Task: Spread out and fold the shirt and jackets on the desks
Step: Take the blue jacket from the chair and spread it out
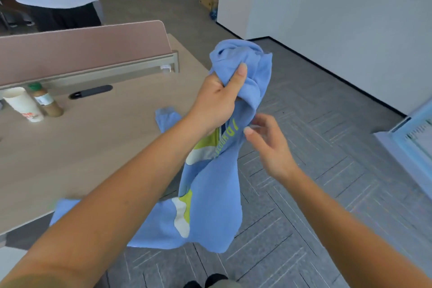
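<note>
One shirt (210,194) hangs vertical, bunched top in left hand (215,103).

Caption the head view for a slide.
Left hand grips the bunched top of a light-blue fleece jacket trailing onto the pale wooden desk; open right hand hovers beside it.

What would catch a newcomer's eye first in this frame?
The light blue garment, bunched in the grip of the left hand mid-frame, hangs down with its lower end on the desk. The right hand is open just beside it. At far left on the desk stand a paper cup and a green-capped bottle.
</note>
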`<state>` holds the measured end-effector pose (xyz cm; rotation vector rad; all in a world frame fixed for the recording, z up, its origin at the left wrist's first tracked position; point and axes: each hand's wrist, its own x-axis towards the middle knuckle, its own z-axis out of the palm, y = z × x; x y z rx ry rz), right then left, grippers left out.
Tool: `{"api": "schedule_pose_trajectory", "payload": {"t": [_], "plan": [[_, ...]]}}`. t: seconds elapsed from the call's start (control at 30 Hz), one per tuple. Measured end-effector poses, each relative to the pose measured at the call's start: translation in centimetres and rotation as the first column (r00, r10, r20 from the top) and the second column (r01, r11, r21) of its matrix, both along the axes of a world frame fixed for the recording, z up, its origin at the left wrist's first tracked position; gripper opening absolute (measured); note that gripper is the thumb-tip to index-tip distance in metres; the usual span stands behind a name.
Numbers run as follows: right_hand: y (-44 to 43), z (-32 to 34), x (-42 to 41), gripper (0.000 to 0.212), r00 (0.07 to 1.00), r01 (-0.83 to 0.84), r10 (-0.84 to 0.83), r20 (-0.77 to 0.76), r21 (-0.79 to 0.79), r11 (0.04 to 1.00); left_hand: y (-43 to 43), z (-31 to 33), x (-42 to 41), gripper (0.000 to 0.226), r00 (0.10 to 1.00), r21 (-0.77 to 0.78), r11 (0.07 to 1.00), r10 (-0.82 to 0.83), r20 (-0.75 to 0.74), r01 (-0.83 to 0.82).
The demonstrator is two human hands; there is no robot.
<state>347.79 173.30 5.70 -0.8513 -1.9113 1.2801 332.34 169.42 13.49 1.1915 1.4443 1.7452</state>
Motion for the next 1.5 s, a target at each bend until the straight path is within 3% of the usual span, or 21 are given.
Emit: {"api": "schedule_pose_trajectory", "payload": {"t": [0.07, 0.13, 0.2, 0.27, 0.3, 0.4, 0.5, 0.6, 0.7, 0.73, 0.8, 0.87, 0.9, 0.97, 1.03, 1.07, 1.13, 1.2, 1.27, 1.4, 1.5], "plan": [[0.6, -1.0, -0.1, 0.043, 0.995, -0.066, 0.062, 0.074, 0.04, 0.997, 1.2, 0.0, 2.4, 0.037, 0.997, -0.04, 0.999, -0.037, -0.062, 0.035], [2.3, -1.6, -0.4, 0.015, 0.996, 0.029, -0.032, 0.083, 0.039, 0.999, 2.1, -0.4, 4.3, 0.038, 0.992, -0.078, 0.996, -0.047, -0.121, 0.038], [5.0, -1.8, 0.0, 0.019, 0.988, 0.127, -0.13, 0.082, 0.043, 0.991, 2.7, -1.3, 4.9, 0.039, 0.987, -0.104, 0.994, -0.055, -0.151, 0.039], [7.5, -2.1, 1.0, 0.013, 0.986, 0.164, -0.164, 0.012, 0.009, 0.986, 2.9, -2.2, 4.9, 0.055, 0.99, -0.143, 0.987, -0.086, -0.11, 0.069], [8.5, -2.0, 1.7, 0.014, 0.984, 0.175, -0.175, -0.027, -0.009, 0.985, 2.9, -2.5, 4.8, 0.058, 0.989, -0.165, 0.982, -0.106, -0.102, 0.089], [10.9, -0.3, 3.3, 0.026, 0.956, 0.212, -0.227, -0.184, -0.1, 0.972, 2.3, -3.3, 4.3, 0.017, 0.987, -0.151, 0.984, -0.113, -0.115, 0.095], [12.8, 2.6, 4.4, 0.033, 0.923, 0.17, -0.207, -0.323, -0.14, 0.975, 1.5, -4.6, 2.8, 0.035, 0.97, -0.228, 0.972, -0.108, -0.216, 0.058], [13.6, 4.8, 4.8, 0.042, 0.951, 0.099, -0.113, -0.289, -0.063, 0.993, 1.3, -7.2, 0.9, 0.033, 0.952, -0.366, 0.925, -0.022, -0.307, -0.096], [13.8, 6.7, 4.5, 0.031, 0.978, 0.007, 0.011, -0.209, 0.088, 0.996, 2.0, -9.8, 0.7, 0.077, 0.937, -0.53, 0.813, 0.055, -0.344, -0.242], [13.8, 7.4, 4.3, 0.034, 0.981, -0.02, 0.045, -0.188, 0.131, 0.991, 2.4, -10.5, 0.9, 0.093, 0.952, -0.602, 0.771, 0.016, -0.306, -0.207], [13.6, 8.6, 4.0, 0.045, 0.983, -0.063, 0.095, -0.156, 0.196, 0.979, 3.4, -11.9, 2.0, 0.108, 0.985, -0.683, 0.73, -0.131, -0.113, 0.018], [13.9, 9.7, 3.9, 0.049, 0.984, -0.065, 0.103, -0.144, 0.242, 0.968, 4.4, -13.6, 3.9, 0.104, 0.943, -0.622, 0.721, -0.321, 0.091, 0.305], [14.1, 10.1, 3.9, 0.05, 0.985, -0.057, 0.095, -0.14, 0.254, 0.966, 4.9, -14.4, 5.2, 0.098, 0.907, -0.593, 0.711, -0.412, 0.085, 0.378], [14.5, 10.7, 3.8, 0.051, 0.988, -0.06, 0.098, -0.122, 0.283, 0.957, 5.9, -15.9, 8.0, 0.078, 0.885, -0.614, 0.718, -0.46, -0.067, 0.327], [14.5, 11.0, 3.4, 0.054, 0.99, -0.077, 0.113, -0.084, 0.348, 0.934, 6.7, -16.6, 9.5, 0.048, 0.926, -0.572, 0.808, -0.313, -0.211, 0.143], [14.7, 11.1, 3.3, 0.055, 0.991, -0.076, 0.111, -0.074, 0.372, 0.925, 6.7, -16.2, 9.7, 0.039, 0.96, -0.539, 0.838, -0.213, -0.182, 0.084], [15.7, 11.0, 3.0, 0.052, 0.993, -0.033, 0.073, -0.097, 0.366, 0.93, 6.3, -14.8, 8.5, 0.03, 0.997, -0.498, 0.865, -0.042, 0.059, 0.066], [17.0, 10.3, 2.8, 0.05, 0.992, 0.049, -0.001, -0.127, 0.374, 0.926, 5.0, -12.7, 5.8, 0.02, 0.961, -0.441, 0.898, 0.112, 0.254, 0.012], [17.6, 9.2, 2.0, 0.05, 0.998, 0.05, -0.028, -0.062, 0.383, 0.923, 3.5, -10.0, 2.6, 0.015, 0.895, -0.337, 0.936, 0.233, 0.379, -0.101], [16.1, 7.1, -1.6, 0.036, 0.992, -0.116, 0.092, 0.084, 0.355, 0.927, 1.4, -3.3, -0.8, 0.015, 0.854, -0.142, 0.963, 0.268, 0.446, -0.228], [13.8, 7.6, -5.2, 0.021, 0.985, -0.172, 0.172, 0.025, 0.272, 0.947, 0.8, 0.4, -1.0, 0.018, 0.887, -0.043, 0.959, 0.275, 0.371, -0.279]]}}
